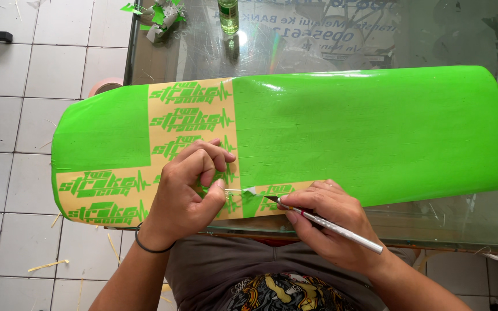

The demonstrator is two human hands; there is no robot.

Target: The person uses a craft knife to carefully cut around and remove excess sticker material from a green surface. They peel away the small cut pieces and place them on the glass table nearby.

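Glossy green vinyl sheet [370, 126] spans the frame centre on a glass table [433, 34]. Left hand [188, 184] pinches a thin peeled strip [238, 190] at lower centre. Right hand [329, 222] grips a slim metal craft knife [329, 223], blade tip on the tan backing.

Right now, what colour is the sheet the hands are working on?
Bright green vinyl sheet, with pale tan backing exposed where pieces are peeled; head view.

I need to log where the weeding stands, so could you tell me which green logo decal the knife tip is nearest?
The partly hidden logo on the bottom strip, just right of the left hand; the knife blade points at it, while the other logos lie farther left.
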